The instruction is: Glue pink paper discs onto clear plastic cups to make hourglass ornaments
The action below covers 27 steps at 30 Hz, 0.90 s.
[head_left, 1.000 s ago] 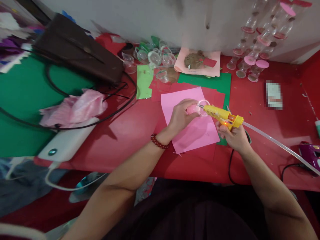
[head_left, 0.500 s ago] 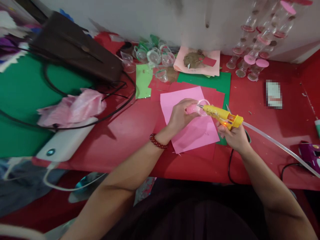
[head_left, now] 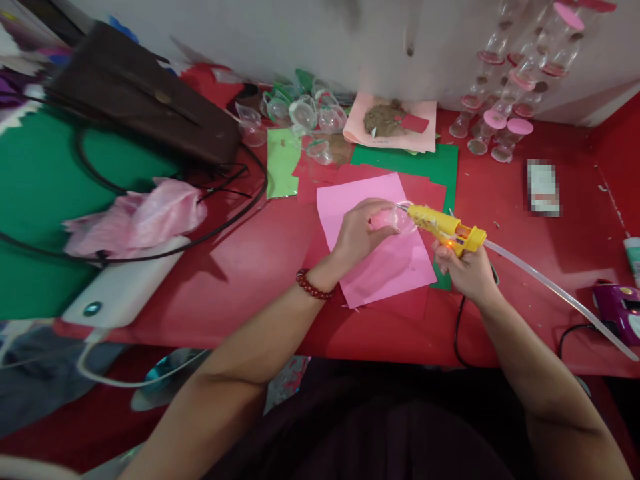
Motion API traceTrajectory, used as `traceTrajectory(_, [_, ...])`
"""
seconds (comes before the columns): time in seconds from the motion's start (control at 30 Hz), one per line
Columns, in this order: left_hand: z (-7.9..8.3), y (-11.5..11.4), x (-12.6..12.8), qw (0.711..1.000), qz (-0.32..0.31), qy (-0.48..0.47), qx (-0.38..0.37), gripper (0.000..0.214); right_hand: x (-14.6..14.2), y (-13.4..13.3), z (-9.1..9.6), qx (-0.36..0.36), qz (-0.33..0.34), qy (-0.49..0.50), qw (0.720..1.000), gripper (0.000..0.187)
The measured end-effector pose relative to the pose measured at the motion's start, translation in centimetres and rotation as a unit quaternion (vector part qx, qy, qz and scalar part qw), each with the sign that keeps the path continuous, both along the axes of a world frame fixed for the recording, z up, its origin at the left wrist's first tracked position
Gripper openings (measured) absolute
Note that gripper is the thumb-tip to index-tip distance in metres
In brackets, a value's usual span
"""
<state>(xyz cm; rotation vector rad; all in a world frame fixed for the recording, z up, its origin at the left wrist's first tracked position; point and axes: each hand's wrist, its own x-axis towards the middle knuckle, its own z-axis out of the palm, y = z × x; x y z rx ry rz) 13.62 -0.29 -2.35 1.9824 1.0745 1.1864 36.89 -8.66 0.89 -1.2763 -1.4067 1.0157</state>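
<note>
Hands first: over the middle of the desk point(head_left: 240, 267), the left hand point(head_left: 360, 228) pinches a clear cup point(head_left: 406, 221) between thumb and fingers, and the right hand point(head_left: 469, 270) is wrapped round the grip of a yellow glue gun point(head_left: 443, 228). From where I stand, the left end carries a brown bag point(head_left: 145, 103) toward the back edge, then a pink cloth point(head_left: 150, 217), then a white power bank point(head_left: 123, 287) at the front edge. A strip of red desktop runs from there to the pink sheet point(head_left: 385, 273) under the cup. Past the right hand, more red top stretches to a purple device point(head_left: 617, 310) near the right end; stacked cups point(head_left: 521, 79) rise by the back edge.

The cup lies roughly left to right, wide end toward the gun. The gun's long axis slants slightly off the front edge's line, nozzle left and a little toward the back edge. Its tip is at the cup's rim; whether they touch, I can't tell. A glue stick point(head_left: 555, 293) trails from its rear, curving right and toward the front edge.
</note>
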Motion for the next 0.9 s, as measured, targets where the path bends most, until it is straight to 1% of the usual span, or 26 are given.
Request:
traceTrajectory(0.13, [0.0,0.0,0.0,1.000,0.003,0.005,0.006,0.036,0.0,0.0,0.0,-0.010,-0.016,0.027,0.999,0.052])
traceTrajectory(0.3, [-0.2,0.1,0.0,1.000,0.009,-0.002,0.005,0.037,0.0,0.0,0.1,-0.008,-0.027,0.019,0.999,0.053])
traceTrajectory(0.57, [-0.4,0.2,0.1,1.000,0.009,-0.011,-0.007,0.038,0.1,0.1,0.6,0.000,-0.022,0.006,1.000,0.052])
traceTrajectory(0.73, [-0.4,0.2,0.1,1.000,0.010,-0.019,-0.006,0.038,0.0,0.1,1.1,-0.018,-0.030,0.017,0.999,0.048])
traceTrajectory(0.9, [-0.5,0.2,0.1,1.000,0.014,-0.013,-0.006,0.037,-0.1,0.0,1.2,-0.030,-0.039,0.025,0.998,0.050])
